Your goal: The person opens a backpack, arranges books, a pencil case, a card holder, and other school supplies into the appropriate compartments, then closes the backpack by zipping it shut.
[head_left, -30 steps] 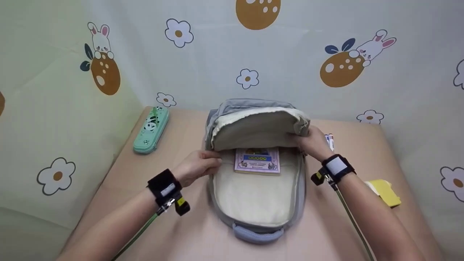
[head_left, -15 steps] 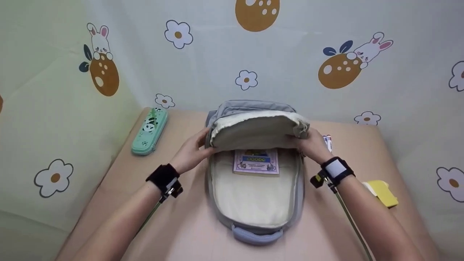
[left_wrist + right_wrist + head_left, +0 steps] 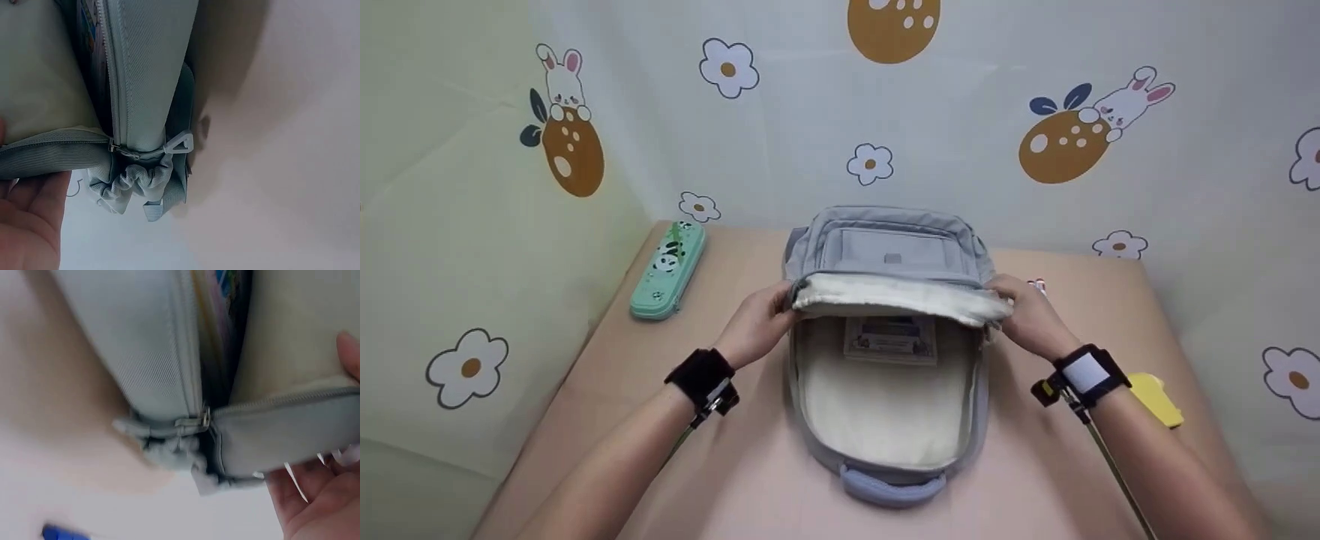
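Observation:
A grey-blue backpack lies on its back, its main compartment unzipped. Inside, under the flap's shadow, sits a pink-bordered book, partly covered. My left hand grips the left side of the front flap; in the left wrist view its fingers are beneath the zipped edge and only a bit of thumb shows. The right hand holds the flap's right side, thumb on the inner lining and fingers under the edge. A grey triangular zipper pull hangs at the left corner.
On the left of the pinkish table lies a mint panda pencil case. Markers show partly behind the right hand. A yellow object lies beside the right forearm. Patterned curtains enclose the back and sides.
My left hand has gone from beside the compartment's edge up to the flap's left side. The flap has swung down toward me, showing its front pocket and shading the book.

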Action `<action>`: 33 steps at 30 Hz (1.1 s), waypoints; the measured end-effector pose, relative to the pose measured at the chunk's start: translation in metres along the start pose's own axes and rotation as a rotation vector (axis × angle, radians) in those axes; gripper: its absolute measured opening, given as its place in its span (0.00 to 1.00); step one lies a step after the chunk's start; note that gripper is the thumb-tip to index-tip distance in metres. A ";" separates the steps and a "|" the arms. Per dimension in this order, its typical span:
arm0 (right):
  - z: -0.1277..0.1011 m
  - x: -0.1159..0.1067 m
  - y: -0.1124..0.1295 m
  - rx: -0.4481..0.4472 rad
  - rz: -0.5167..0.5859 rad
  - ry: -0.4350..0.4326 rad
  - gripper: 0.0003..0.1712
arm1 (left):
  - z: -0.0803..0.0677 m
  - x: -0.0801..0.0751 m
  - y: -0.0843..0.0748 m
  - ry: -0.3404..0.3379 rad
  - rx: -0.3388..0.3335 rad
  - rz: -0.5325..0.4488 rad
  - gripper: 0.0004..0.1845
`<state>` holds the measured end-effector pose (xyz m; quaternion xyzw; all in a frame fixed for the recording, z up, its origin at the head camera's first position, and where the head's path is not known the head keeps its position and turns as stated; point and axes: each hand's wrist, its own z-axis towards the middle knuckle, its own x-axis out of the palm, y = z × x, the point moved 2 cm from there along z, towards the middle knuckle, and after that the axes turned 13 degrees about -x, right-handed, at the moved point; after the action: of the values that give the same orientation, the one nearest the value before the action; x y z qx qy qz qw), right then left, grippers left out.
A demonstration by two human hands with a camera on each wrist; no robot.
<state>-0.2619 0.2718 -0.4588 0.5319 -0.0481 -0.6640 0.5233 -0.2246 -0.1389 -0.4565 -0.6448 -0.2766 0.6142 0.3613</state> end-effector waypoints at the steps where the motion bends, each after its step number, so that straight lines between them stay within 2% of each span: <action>1: -0.003 -0.001 0.001 -0.018 -0.022 0.011 0.12 | -0.001 0.001 0.001 0.001 0.019 0.011 0.04; 3: -0.010 -0.002 0.003 -0.049 -0.072 0.033 0.15 | -0.005 0.002 0.003 0.004 0.065 0.042 0.04; 8: -0.027 0.002 0.008 -0.150 -0.177 0.089 0.20 | -0.015 0.004 0.013 0.058 0.169 0.145 0.16; 12: -0.041 0.009 0.008 -0.247 -0.299 0.097 0.26 | -0.021 0.007 0.020 0.087 0.282 0.231 0.20; 18: -0.058 0.019 0.005 -0.334 -0.400 0.085 0.30 | -0.026 0.011 0.029 0.041 0.498 0.358 0.20; 21: -0.066 0.024 0.004 -0.351 -0.416 0.095 0.30 | -0.028 0.014 0.033 0.026 0.564 0.424 0.20; 26: -0.075 0.033 0.004 -0.348 -0.437 0.120 0.31 | -0.032 0.018 0.040 0.044 0.594 0.484 0.20; 33: -0.081 0.039 0.003 -0.327 -0.427 0.157 0.32 | -0.038 0.021 0.044 0.137 0.531 0.505 0.21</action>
<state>-0.1944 0.2816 -0.5171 0.4882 0.2138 -0.7150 0.4526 -0.1890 -0.1524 -0.5051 -0.6160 0.0852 0.6898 0.3706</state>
